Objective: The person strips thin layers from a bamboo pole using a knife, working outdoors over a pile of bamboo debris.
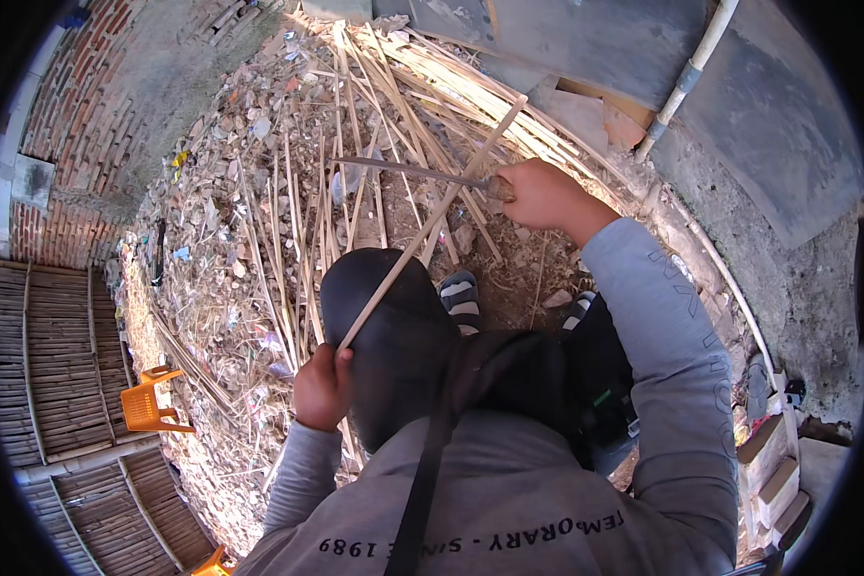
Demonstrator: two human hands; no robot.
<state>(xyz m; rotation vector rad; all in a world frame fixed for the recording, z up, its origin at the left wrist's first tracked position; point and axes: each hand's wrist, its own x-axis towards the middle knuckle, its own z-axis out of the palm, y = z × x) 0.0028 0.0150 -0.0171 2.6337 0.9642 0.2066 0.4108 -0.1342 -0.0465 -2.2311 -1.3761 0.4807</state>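
Head view: straight, slim, pale-tan strip [432, 223], slanting from lower left to upper right across a black-clad leg [398, 355]. Held near its lower end in left hand [323, 387], fingers curled round it. Crossed higher up by long, dark, narrow knife [403, 169], gripped by its handle in right hand [545, 197]. Cannot tell about contact between strip and knife. Farther out, loose strips [451, 72] on littered ground [245, 120].

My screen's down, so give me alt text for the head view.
The right grip holds a long-bladed knife that crosses a slender stick in this view, and the left grip holds the stick's near end. More sticks lie ahead on littered ground, with an orange seat off to the left.
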